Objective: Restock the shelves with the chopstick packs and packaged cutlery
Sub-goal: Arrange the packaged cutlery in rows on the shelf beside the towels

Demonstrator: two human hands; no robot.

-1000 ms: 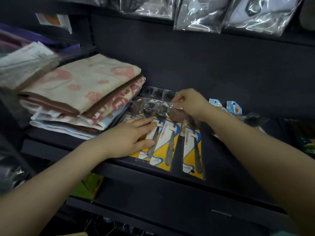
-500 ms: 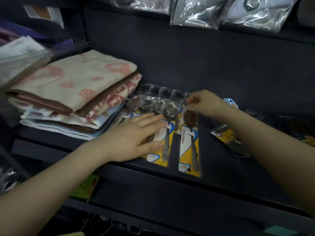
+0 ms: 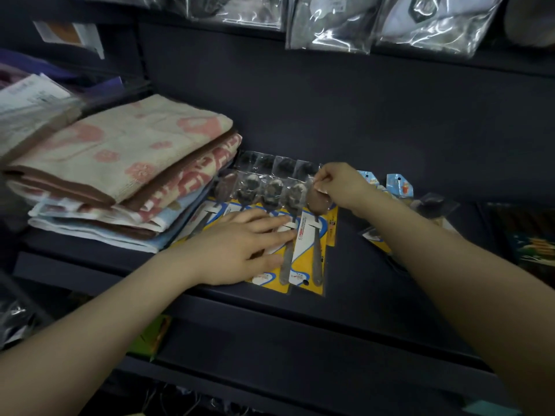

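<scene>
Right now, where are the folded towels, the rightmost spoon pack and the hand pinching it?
folded towels (image 3: 126,151), head view, top towel's face.
rightmost spoon pack (image 3: 309,253), head view, yellow card.
right hand (image 3: 339,184), head view, knuckles.

Towel stack (image 3: 120,172) blocks left; shelf (image 3: 375,283) right seemingly free.

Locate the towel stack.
Head view: the towel stack sits at the left of the shelf, directly left of the spoon packs.
</scene>
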